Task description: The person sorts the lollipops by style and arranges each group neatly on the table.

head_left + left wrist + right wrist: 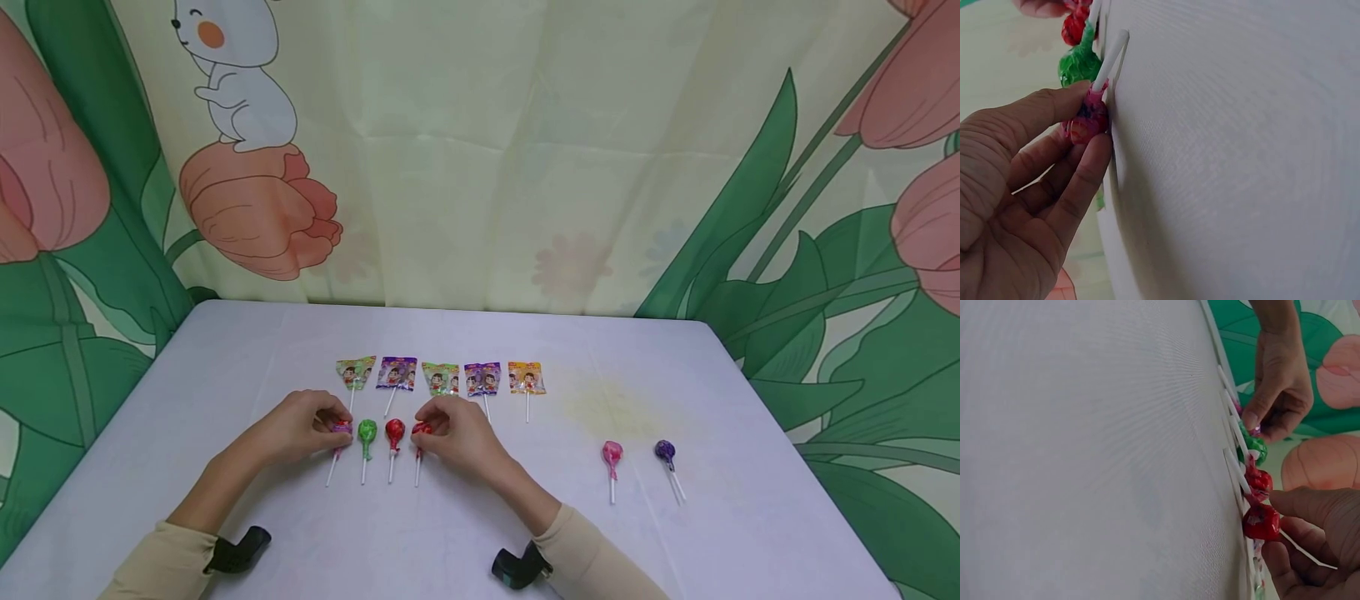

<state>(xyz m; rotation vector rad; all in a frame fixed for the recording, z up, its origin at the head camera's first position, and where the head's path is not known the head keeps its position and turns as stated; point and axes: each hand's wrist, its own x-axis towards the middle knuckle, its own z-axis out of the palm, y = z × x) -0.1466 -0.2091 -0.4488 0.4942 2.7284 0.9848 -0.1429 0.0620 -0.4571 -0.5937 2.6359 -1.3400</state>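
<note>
The left hand [1029, 178] pinches a pink lollipop [1089, 122] by its round top. A green lollipop [1079, 65] sits just past it, then a red lollipop [1073, 29] near the right hand [1041, 7].

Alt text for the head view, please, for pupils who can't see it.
A person's left grip pinches a pinkish lollipop and the right grip a red one, with a green and a red lollipop between, on a white table. Behind lie five flat wrapped sweets; to the right, two lollipops.

Both forearms [219, 483] slant inward, left grip [302, 425] and right grip [463, 435] each curled into a pinch.
</note>
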